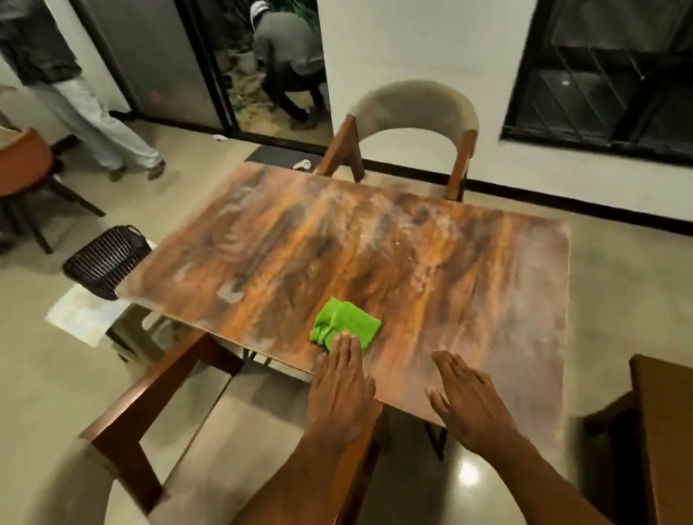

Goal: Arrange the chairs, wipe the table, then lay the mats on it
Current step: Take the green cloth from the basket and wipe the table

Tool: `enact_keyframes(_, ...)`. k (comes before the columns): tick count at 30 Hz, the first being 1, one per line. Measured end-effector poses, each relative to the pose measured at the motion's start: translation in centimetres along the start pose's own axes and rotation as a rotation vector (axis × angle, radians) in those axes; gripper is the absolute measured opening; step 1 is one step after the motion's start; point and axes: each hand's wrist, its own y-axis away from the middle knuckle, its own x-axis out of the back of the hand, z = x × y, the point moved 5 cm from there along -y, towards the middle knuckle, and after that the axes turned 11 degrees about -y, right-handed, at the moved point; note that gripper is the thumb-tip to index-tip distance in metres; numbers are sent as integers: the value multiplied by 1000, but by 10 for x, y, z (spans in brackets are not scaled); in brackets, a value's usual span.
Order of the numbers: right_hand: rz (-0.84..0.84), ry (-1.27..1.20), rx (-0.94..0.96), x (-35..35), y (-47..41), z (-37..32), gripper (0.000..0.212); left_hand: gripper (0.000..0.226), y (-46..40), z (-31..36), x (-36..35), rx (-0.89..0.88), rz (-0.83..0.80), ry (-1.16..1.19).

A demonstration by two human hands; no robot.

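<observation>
At six o'clock on the table, near its front edge, my two hands are laid out flat. My left hand has straight fingers, their tips touching the near edge of the green cloth, which lies crumpled on the wood toward seven o'clock; nothing is gripped. My right hand is likewise spread and holds nothing — it sits flat over the tabletop, well apart from the cloth. I judge the wiping step to be starting: the surface looks dusty and streaked (pale smears run toward twelve o'clock). One beige chair stands at the far side, at one o'clock, and another chair at eight. No mats are in view. Next I'd need to close the left fingers on the cloth and press it down.
</observation>
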Motion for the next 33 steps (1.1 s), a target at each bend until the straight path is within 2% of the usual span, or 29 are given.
enact_keyframes(5, 13, 29, 24, 17, -44, -2, 67, 71, -40, -12, 11, 32, 25, -7)
enact_keyframes(8, -38, 26, 26, 14, -63, 2, 67, 71, -59, -14, 3, 62, -18, 1)
enact_keyframes(12, -154, 55, 45, -5, -92, 15, 69, 69, -82, -12, -26, 88, -81, 24)
enact_keyframes(15, -225, 49, 76, -21, -122, 21, 65, 87, -95, -14, -50, 95, -113, 25)
enact_keyframes(17, -246, 33, 105, -35, -152, 17, 70, 81, -106, -24, -63, 129, -139, 25)
enact_keyframes(19, -289, 8, 125, -53, -178, 5, 66, 76, -115, -36, -76, 153, -167, 36)
enact_keyframes(21, -306, -35, 149, -74, -204, -9, 62, 88, -125, -50, -87, 195, -170, 73)
enact_keyframes(24, -287, -97, 145, -103, -240, -33, 69, 88, -143, -73, -106, 278, -136, 136)
enact_keyframes(27, -233, -138, 130, -141, -276, -47, 84, 74, -161, -97, -136, 348, -99, 180)
enact_keyframes(33, -5, -116, 69, -212, -309, -62, 72, 68, -170, -134, -179, 488, 62, 276)
